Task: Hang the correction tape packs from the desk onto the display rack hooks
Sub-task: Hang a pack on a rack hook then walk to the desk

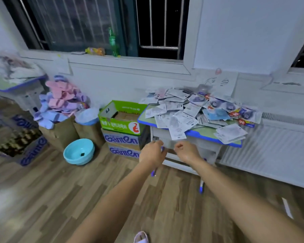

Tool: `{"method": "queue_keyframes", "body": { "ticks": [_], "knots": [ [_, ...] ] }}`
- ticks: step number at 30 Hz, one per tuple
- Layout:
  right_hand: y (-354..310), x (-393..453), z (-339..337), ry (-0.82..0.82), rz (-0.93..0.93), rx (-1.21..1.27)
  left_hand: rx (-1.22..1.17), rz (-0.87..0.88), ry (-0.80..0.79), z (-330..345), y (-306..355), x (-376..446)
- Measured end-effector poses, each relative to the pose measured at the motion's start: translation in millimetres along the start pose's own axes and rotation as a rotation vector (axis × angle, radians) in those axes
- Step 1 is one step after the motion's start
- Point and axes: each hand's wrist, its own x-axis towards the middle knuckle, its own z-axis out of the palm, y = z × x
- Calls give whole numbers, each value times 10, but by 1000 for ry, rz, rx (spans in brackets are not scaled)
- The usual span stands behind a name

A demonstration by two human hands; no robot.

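A heap of correction tape packs (197, 111), mostly white cards with some blue and purple ones, covers the small desk (203, 133) with a green top and blue edge. A few packs hang over its front edge. Both my arms reach toward the desk front, below the pile. My left hand (153, 152) has relaxed fingers near the desk's underside. My right hand (187, 151) is curled into a loose fist beside it. Neither hand plainly holds a pack, and motion blur hides detail between them. No display rack shows.
Left of the desk stand stacked cartons with a green box (120, 118) on top, a light blue basin (79, 151) on the wood floor, and paper bags of pink and purple goods (61, 104). A radiator (270, 151) runs along the wall on the right.
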Motion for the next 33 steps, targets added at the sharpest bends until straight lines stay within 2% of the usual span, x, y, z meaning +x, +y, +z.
{"method": "queue_keyframes", "body": {
  "ticks": [6, 12, 18, 23, 28, 33],
  "knots": [
    [-294, 1322, 293, -13, 125, -9, 41, 16, -90, -201, -542, 1340],
    [-350, 2386, 355, -4, 233, 7, 81, 39, -172, -263, -799, 2486],
    [-408, 3607, 217, 68, 205, 1, 88, 74, -201, -121, -807, 3718],
    [-426, 4602, 46, 136, 167, 30, 68, 29, -234, -25, -767, 4658],
    [-360, 5338, -102, 218, 146, -132, 37, -88, -227, 50, -753, 5422],
    [-146, 5706, -147, 152, 172, -336, -24, -174, -260, 186, -774, 5945]
  ]
}}
